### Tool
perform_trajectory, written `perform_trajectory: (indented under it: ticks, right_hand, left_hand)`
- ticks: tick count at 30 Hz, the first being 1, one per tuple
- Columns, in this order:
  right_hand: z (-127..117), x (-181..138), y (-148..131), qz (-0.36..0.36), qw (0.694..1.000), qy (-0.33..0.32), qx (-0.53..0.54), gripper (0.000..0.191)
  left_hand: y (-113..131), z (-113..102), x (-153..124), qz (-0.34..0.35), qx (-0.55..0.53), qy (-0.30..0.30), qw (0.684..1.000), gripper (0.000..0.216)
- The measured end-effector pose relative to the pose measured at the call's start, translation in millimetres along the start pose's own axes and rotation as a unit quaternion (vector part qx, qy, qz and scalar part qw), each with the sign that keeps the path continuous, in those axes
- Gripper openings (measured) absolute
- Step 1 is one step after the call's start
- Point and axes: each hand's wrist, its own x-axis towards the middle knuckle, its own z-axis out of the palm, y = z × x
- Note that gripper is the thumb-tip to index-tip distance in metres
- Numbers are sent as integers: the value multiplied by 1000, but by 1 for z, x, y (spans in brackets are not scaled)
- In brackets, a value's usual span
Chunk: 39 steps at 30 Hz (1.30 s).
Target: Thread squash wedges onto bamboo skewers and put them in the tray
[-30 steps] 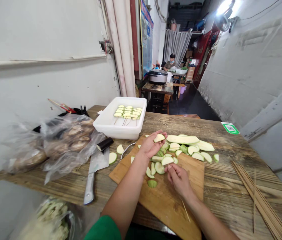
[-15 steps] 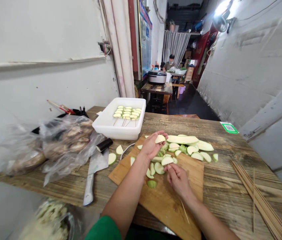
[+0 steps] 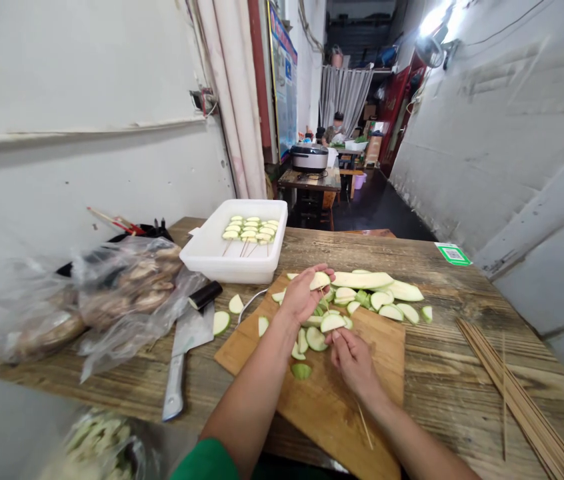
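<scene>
My left hand (image 3: 302,297) is closed on a half-round zucchini slice (image 3: 319,281), pale with a green rind, held up above the cutting board (image 3: 332,413). In my right hand (image 3: 351,357) is a thin bamboo skewer (image 3: 365,427), pinched between thumb and fingers, its tail sticking out below the hand. Another half-round slice (image 3: 333,323) is threaded on it just above my fingertips. The skewer's upper end reaches the slice in my left hand; whether it pierces it I cannot tell. Loose slices (image 3: 317,339) and longer halves (image 3: 362,280) lie around and behind my hands.
A white tub (image 3: 232,270) with skewered slices stands at the back left. The cleaver (image 3: 182,353) lies left of the board, beside a dark cylindrical piece (image 3: 205,295) and bagged mushrooms (image 3: 137,280). Bamboo skewers (image 3: 522,393) lie at the right. A person (image 3: 338,127) sits far back.
The whole view has shifted slightly to the left. Both hands keep nearly the same pose, with the slice and the skewer still held.
</scene>
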Motion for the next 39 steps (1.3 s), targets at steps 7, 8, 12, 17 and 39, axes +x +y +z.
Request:
perform_trajectory:
  ticks: [7,8,12,17,39]
  right_hand:
    - [1,2,4,-15,1000,13,-10,34]
    - [1,3,4,-20,1000,16,-13,33]
    - [0,4,6,-39,999,25,-24,33]
    - [0,2,7,-55,996,31,-60,32]
    - [1,1,7,-65,995,31,-74,29]
  left_hand:
    - [-6,2,-1,-8,-13,-18,1000,19]
    - [-6,2,-1,-11,-21,-19,1000,19]
    - [-8,2,-1,-35,-49,-24,998,18]
    - [-8,3,-1,-42,-53,-3,998,15]
    - [-14,10,-2,-51,-77,82,992,13]
